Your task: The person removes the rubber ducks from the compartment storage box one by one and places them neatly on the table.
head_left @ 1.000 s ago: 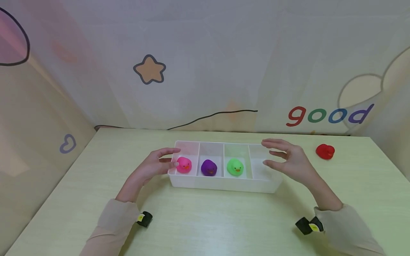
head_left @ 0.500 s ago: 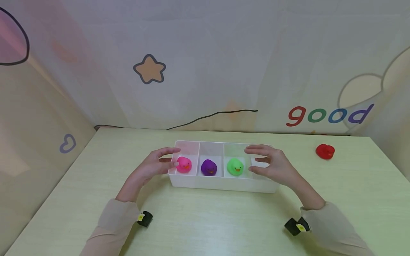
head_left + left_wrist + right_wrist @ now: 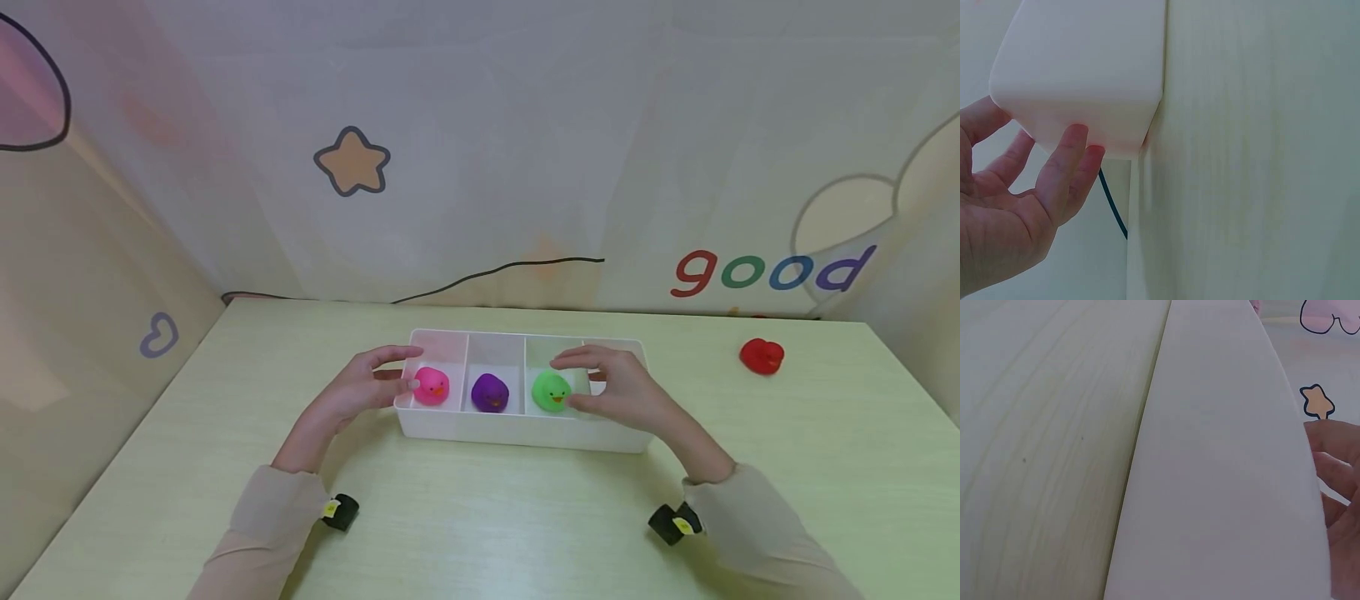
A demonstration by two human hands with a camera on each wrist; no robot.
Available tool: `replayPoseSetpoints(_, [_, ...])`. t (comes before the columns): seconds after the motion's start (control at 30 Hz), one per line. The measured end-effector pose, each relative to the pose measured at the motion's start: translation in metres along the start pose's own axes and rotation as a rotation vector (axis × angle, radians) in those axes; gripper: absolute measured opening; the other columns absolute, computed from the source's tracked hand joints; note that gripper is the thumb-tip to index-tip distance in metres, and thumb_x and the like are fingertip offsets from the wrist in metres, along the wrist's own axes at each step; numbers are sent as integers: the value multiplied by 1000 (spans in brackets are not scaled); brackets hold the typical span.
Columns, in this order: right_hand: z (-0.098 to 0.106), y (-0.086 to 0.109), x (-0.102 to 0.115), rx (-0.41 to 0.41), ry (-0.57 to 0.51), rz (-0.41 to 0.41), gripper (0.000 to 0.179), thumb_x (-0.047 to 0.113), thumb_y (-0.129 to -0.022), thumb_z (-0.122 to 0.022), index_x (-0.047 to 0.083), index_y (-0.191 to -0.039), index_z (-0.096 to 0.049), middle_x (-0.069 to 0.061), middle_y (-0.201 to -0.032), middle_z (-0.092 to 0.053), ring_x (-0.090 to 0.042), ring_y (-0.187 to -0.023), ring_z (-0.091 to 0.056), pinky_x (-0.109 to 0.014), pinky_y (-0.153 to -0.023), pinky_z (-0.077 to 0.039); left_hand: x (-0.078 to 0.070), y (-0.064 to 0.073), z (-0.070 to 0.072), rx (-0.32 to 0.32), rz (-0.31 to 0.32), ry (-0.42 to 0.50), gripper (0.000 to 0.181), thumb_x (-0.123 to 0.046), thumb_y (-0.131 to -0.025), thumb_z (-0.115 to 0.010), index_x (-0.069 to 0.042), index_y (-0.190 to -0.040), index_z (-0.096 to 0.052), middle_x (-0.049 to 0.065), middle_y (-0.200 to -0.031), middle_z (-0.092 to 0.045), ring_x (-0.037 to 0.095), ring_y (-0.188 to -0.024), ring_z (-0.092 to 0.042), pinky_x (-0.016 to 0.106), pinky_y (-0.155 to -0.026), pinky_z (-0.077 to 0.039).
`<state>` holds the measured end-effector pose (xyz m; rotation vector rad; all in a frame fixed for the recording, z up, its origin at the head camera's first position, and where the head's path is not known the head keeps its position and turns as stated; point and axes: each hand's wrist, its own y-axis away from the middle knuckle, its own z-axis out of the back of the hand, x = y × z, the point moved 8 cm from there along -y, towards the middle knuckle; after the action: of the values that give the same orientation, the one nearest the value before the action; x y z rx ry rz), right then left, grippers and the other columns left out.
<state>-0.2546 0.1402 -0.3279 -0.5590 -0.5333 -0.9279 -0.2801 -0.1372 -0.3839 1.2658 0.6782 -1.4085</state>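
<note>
A white tray [image 3: 525, 429] with side-by-side compartments stands on the table. From the left, its compartments hold a pink toy duck [image 3: 432, 386], a purple toy duck [image 3: 490, 392] and a green toy duck [image 3: 551, 391]; the rightmost is partly covered by my right hand [image 3: 618, 383]. My left hand [image 3: 371, 383] holds the tray's left end, with fingertips against the outer end wall [image 3: 1085, 119] in the left wrist view. Thumb and fingers of the right hand are spread at the green duck's right side, the thumb tip close by its beak. Whether they touch is unclear.
A red toy duck [image 3: 762, 356] lies on the table [image 3: 480, 525] to the right of the tray. Behind the table hangs a printed cloth [image 3: 480, 167] with a star and the word "good".
My right hand has moved left, from the tray's right end over the rightmost compartment to the green duck. The left hand, tray and ducks stay where they were.
</note>
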Motion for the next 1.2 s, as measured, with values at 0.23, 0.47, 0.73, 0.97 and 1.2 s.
replayPoseSetpoints(0.23, [-10, -9, 10, 43, 202, 27, 36, 3, -71, -73, -2, -106, -65, -16, -107, -63, -33, -102, -56, -46, -83, -46, 1, 0, 1, -8, 6, -7, 49, -13, -84, -65, -12, -130, -49, 12, -137, -37, 35, -120, -42, 44, -89, -46])
replayPoseSetpoints(0.47, [-20, -18, 10, 107, 291, -18, 33, 2, -70, -72, -3, -103, -67, -15, -101, -65, -31, -96, -59, -43, -83, -47, 1, -1, 1, -9, 8, 0, 49, -13, -84, -64, -11, -130, -49, 12, -137, -37, 35, -120, -42, 43, -89, -46])
replayPoseSetpoints(0.73, [-27, -26, 5, 157, 322, -61, 29, -2, -70, -71, -4, -98, -68, -14, -95, -66, -20, -75, -55, -29, -65, -46, 1, -3, 0, -3, 1, 7, 49, -13, -84, -65, -11, -130, -49, 12, -137, -38, 35, -121, -41, 43, -88, -47])
replayPoseSetpoints(0.97, [-31, -28, 4, 167, 334, -69, 27, -3, -68, -72, -4, -95, -69, -12, -91, -66, -17, -68, -46, -24, -60, -38, 0, -2, 0, -6, -2, 12, 49, -12, -84, -65, -10, -130, -49, 12, -136, -38, 35, -121, -41, 43, -88, -47])
replayPoseSetpoints(1.2, [-30, -27, 6, 150, 345, -58, 27, -4, -68, -71, -4, -96, -69, -11, -89, -66, -16, -67, -46, -25, -60, -39, 1, -1, 0, -10, 4, 11, 49, -12, -84, -64, -11, -130, -49, 12, -136, -39, 35, -121, -41, 42, -88, -47])
